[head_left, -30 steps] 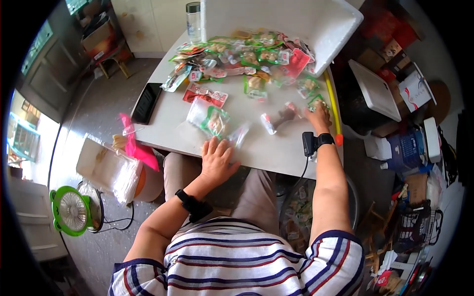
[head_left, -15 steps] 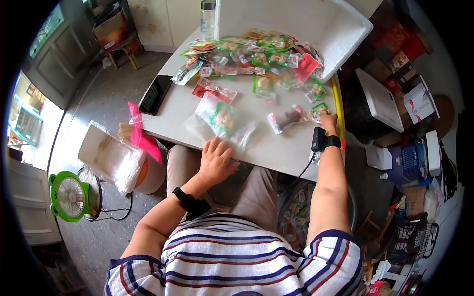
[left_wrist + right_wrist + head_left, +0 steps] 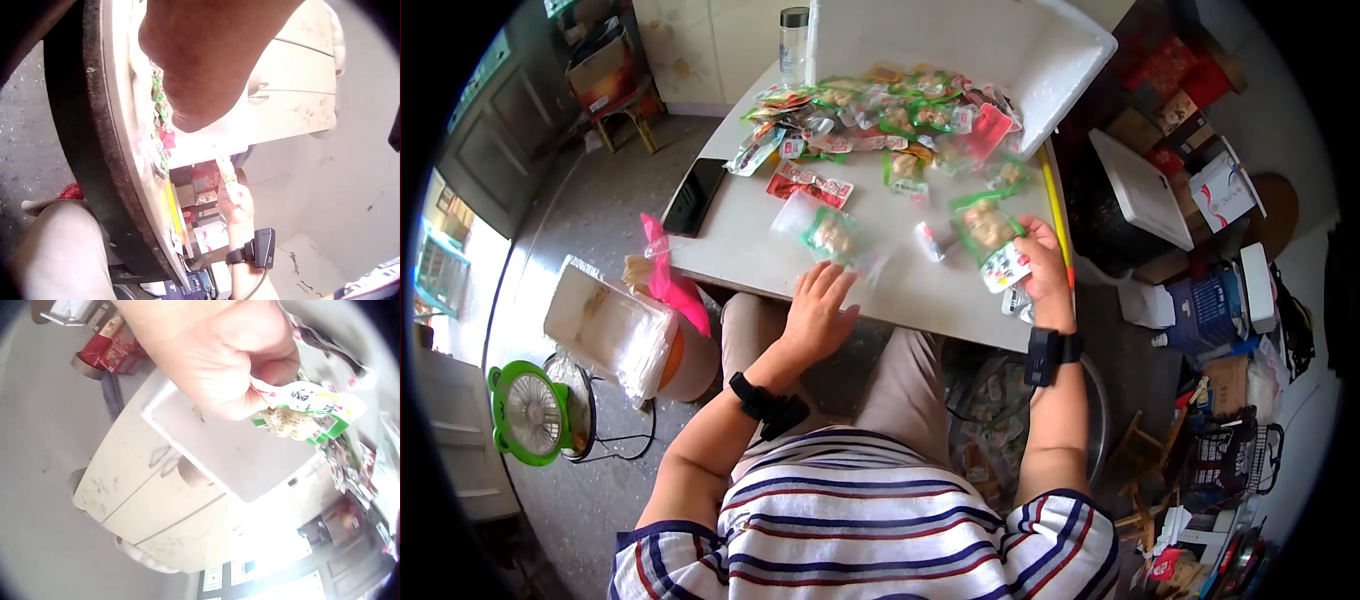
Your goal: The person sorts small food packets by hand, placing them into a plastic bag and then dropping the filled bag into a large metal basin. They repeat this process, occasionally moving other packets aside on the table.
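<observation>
My right hand (image 3: 1045, 262) pinches a green-edged, see-through snack packet (image 3: 984, 226) by its white printed end, raised over the right side of the table. In the right wrist view the thumb and fingers grip that packet (image 3: 294, 422), and tan pieces show inside. The left hand (image 3: 818, 308) rests at the table's near edge, its fingers extended and holding nothing. Just beyond its fingertips lies another green-edged packet (image 3: 832, 236) with clear plastic (image 3: 794, 213) around it. A small packet with a white end (image 3: 930, 242) lies between the hands, partly behind the held packet.
A heap of assorted snack packets (image 3: 900, 115) covers the far table, before a white foam box (image 3: 960, 50). A red packet (image 3: 808, 184), a phone (image 3: 694, 198) and a glass bottle (image 3: 794, 50) are on the left. A yellow stick (image 3: 1052, 195) runs along the right edge.
The right hand reached a green-edged packet at the table's right edge, took hold of it, and has lifted it inward to the left. The left hand has stayed near the table's front edge.
</observation>
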A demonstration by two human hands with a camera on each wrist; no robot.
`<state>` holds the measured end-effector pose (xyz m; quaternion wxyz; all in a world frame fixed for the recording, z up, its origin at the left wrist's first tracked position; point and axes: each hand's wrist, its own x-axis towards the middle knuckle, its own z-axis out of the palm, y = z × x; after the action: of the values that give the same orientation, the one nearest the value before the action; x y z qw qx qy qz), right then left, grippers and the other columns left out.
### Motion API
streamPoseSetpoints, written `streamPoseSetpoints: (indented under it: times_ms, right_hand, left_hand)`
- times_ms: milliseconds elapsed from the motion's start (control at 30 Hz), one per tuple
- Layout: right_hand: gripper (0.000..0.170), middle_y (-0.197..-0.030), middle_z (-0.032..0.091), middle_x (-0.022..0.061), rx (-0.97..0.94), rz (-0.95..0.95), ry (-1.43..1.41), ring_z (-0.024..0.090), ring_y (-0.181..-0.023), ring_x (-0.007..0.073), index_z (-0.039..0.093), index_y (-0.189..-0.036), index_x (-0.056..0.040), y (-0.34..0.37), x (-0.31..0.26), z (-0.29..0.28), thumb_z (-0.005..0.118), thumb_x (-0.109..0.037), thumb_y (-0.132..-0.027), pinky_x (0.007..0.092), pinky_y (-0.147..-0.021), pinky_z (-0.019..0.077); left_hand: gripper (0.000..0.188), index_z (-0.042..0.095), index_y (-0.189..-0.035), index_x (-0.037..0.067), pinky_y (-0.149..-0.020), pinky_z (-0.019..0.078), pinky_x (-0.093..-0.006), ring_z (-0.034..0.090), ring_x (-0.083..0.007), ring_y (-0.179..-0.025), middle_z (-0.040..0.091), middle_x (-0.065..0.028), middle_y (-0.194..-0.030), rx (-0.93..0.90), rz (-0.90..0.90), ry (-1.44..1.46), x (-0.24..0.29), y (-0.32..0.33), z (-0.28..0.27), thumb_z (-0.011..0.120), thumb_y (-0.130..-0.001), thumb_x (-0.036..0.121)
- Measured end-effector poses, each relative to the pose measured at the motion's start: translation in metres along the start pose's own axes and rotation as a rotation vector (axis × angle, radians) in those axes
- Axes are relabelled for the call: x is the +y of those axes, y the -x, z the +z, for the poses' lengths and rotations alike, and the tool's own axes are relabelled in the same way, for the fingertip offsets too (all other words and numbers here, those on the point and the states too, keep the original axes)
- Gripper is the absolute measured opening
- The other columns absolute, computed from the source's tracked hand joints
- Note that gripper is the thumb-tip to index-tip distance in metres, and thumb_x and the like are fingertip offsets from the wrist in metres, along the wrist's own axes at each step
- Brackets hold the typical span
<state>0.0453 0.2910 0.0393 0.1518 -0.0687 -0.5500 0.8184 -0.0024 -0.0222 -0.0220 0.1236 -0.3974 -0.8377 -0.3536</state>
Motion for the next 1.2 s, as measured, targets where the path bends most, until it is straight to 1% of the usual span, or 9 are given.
streamPoseSetpoints:
  times_ms: [200,333,367,533,700,800,933,967,1200]
  right_hand:
    - [0.030,-0.084,0.055,0.0070,-0.268,0.239,-0.101,0.054,-0.074,0.0142,0.047,-0.094,-0.0022,0.061,0.032,0.064,0.051,0.003,-0.065,0.0267,-0.069,0.0453]
    - [0.032,-0.090,0.054,0.0072,-0.397,0.485,0.006,0.053,-0.077,0.0135,0.046,-0.096,-0.0026,0.093,0.067,0.066,0.054,0.000,-0.065,0.0273,-0.071,0.0447]
    - [0.033,-0.091,0.054,0.0072,-0.319,0.466,-0.097,0.053,-0.079,0.0144,0.046,-0.098,-0.0027,0.099,0.074,0.064,0.055,-0.002,-0.066,0.0284,-0.072,0.0444]
    - [0.032,-0.100,0.050,0.0063,-0.170,0.439,-0.563,0.048,-0.092,0.0164,0.047,-0.101,-0.0050,0.131,0.086,0.073,0.058,-0.011,-0.071,0.0306,-0.080,0.0390]
    - [0.028,-0.097,0.052,0.0083,0.015,0.340,-0.303,0.051,-0.090,0.0209,0.046,-0.103,-0.0041,0.132,0.113,0.048,0.051,-0.005,-0.075,0.0366,-0.080,0.0404]
    - [0.024,-0.095,0.053,0.0081,0.080,0.208,-0.335,0.052,-0.088,0.0207,0.045,-0.100,-0.0029,0.125,0.110,0.041,0.048,-0.003,-0.076,0.0345,-0.078,0.0419]
    - [0.022,-0.094,0.053,0.0080,0.151,0.115,-0.346,0.053,-0.085,0.0206,0.045,-0.100,-0.0052,0.108,0.101,0.046,0.045,-0.005,-0.078,0.0356,-0.072,0.0449]
    - [0.022,-0.094,0.053,0.0080,0.174,0.113,-0.357,0.054,-0.085,0.0205,0.044,-0.100,-0.0058,0.105,0.100,0.049,0.045,-0.005,-0.078,0.0358,-0.070,0.0455]
    - [0.024,-0.092,0.052,0.0088,0.261,0.095,-0.366,0.055,-0.079,0.0211,0.041,-0.102,-0.0040,0.087,0.120,0.059,0.044,-0.004,-0.078,0.0350,-0.064,0.0471]
  left_hand:
    - [0.050,0.039,-0.110,0.000,-0.074,0.0404,-0.0319,0.047,-0.0234,-0.092,0.046,-0.0143,-0.104,-0.026,-0.348,0.716,0.011,-0.003,-0.005,0.061,-0.069,0.018]
    - [0.042,0.040,-0.109,-0.002,-0.070,0.0410,-0.0270,0.049,-0.0145,-0.080,0.052,-0.0089,-0.089,-0.492,-0.575,1.171,0.019,0.010,-0.014,0.056,-0.075,0.017]
    - [0.037,0.042,-0.105,-0.002,-0.067,0.0412,-0.0244,0.049,-0.0117,-0.074,0.052,-0.0061,-0.083,-0.442,-0.634,1.211,0.021,0.014,-0.012,0.055,-0.076,0.016]
    - [0.031,0.042,-0.100,-0.001,-0.065,0.0423,-0.0238,0.050,-0.0105,-0.075,0.051,-0.0046,-0.084,-0.362,-0.697,1.128,0.022,0.019,-0.001,0.054,-0.078,0.016]
    - [0.028,0.044,-0.097,0.000,-0.062,0.0427,-0.0241,0.048,-0.0090,-0.068,0.052,-0.0038,-0.080,-0.450,-0.530,0.984,0.022,0.010,0.020,0.055,-0.077,0.016]
    - [0.029,0.047,-0.094,0.000,-0.060,0.0419,-0.0248,0.049,-0.0113,-0.065,0.052,-0.0061,-0.076,-0.251,-0.324,0.486,0.010,-0.009,0.023,0.058,-0.074,0.018]
    - [0.032,0.050,-0.086,0.003,-0.062,0.0423,-0.0366,0.052,-0.0294,-0.072,0.051,-0.0141,-0.082,-0.098,-0.159,-0.018,0.004,-0.025,0.027,0.058,-0.069,0.028]
    - [0.031,0.050,-0.083,0.004,-0.065,0.0413,-0.0412,0.050,-0.0330,-0.079,0.050,-0.0152,-0.086,-0.216,-0.250,-0.088,0.005,-0.027,0.029,0.056,-0.068,0.030]
    - [0.019,0.050,-0.075,0.003,-0.064,0.0409,-0.0418,0.050,-0.0364,-0.073,0.051,-0.0181,-0.078,-0.288,-0.290,-0.136,-0.009,-0.026,0.046,0.048,-0.070,0.021]
